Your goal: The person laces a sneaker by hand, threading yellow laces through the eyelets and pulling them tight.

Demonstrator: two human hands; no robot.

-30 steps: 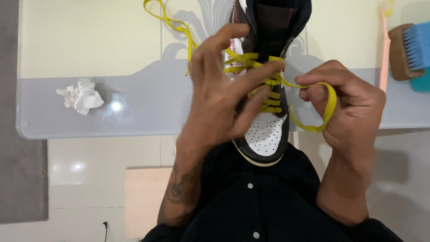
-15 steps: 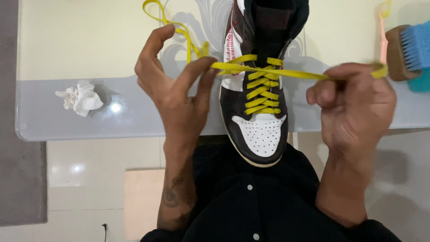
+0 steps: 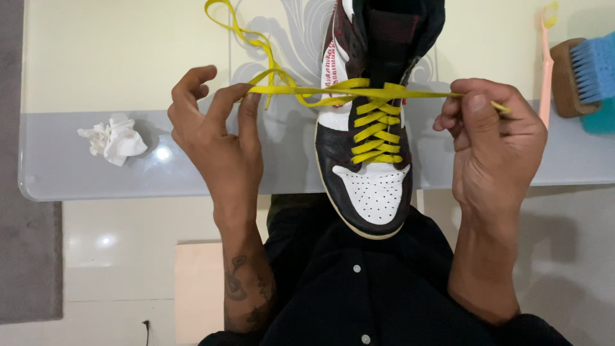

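While stretched taut across the high-top shoe (image 3: 371,160), yellow lace (image 3: 320,96) pinched by left hand (image 3: 214,138) fingers and right hand (image 3: 496,144) fingers, both clamped.

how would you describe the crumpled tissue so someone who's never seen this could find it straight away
Start at the glass table and follow its near edge to the left end, well left of the left hand and the high-top sneaker. There lies the crumpled tissue, alone on the grey strip of glass. It is the only white, wadded paper thing there; the brushes are far off at the right end.
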